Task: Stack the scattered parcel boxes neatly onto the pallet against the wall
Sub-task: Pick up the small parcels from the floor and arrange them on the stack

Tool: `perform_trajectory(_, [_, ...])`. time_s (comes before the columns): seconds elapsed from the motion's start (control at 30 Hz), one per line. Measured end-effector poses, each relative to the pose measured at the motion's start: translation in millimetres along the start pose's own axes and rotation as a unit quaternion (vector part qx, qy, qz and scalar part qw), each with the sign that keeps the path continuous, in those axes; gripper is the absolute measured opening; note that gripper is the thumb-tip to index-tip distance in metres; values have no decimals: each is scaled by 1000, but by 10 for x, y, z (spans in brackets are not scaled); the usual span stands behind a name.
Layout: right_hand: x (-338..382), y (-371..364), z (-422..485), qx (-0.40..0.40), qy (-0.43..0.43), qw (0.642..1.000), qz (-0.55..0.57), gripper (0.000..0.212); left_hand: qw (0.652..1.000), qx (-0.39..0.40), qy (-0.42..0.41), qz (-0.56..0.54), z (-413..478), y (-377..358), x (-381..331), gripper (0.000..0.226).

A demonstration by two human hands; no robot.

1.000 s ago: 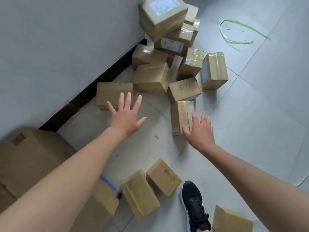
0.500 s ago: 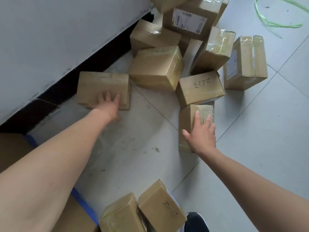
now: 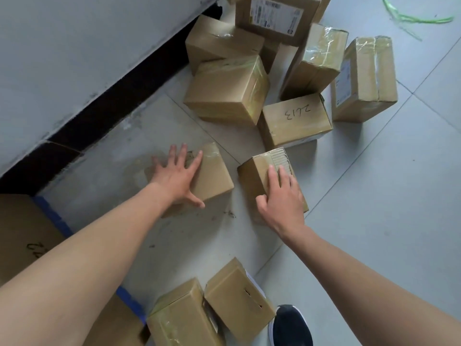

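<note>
My left grip [image 3: 178,179] lies flat, fingers spread, on top of a small cardboard box [image 3: 212,174] on the tiled floor [image 3: 374,196]; thumb at its near edge. My right grip [image 3: 280,196] is curled over a second small box [image 3: 262,171], corrugated end up, just beside it. More parcels pile beyond, one marked 2413 [image 3: 296,119]. Blue-taped carton [image 3: 22,228] at lower left.

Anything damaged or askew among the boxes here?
Yes. The box under the right hand has a torn top edge with corrugation exposed. Behind it, the pile by the wall leans untidily, boxes tilted against each other.
</note>
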State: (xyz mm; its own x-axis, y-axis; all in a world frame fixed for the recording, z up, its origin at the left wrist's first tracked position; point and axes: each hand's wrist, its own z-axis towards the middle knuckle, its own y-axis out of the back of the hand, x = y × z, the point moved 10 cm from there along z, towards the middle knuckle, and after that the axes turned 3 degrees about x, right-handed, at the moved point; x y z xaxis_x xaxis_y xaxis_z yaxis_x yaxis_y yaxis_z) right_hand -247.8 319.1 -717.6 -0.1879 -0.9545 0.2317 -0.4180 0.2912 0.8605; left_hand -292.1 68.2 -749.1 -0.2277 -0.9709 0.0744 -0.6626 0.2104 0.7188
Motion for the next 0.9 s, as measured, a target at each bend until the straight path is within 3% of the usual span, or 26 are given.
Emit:
perform_trajectory(0.07, [-143,-49,42,24,-21,999,2,84,1000,7,-21,-3,0,-97,-125,151])
perform_trajectory(0.2, [-140,-94,43,32,-7,999,-28,98,998,-50,31,-30,-110,-167,-232,141])
perform_trajectory(0.47, [412,240,-602,-6,11,998,55,91,954,-50,169,-242,-1056,-179,290,135])
perform_trajectory(0.73, [2234,485,-1663,15,99,962,252,93,897,-74,280,-333,-2869,56,2008,132])
perform_trajectory(0.9, [3772,268,-2199,105,172,925,324,97,856,-95,374,-345,-3966,-132,3309,129])
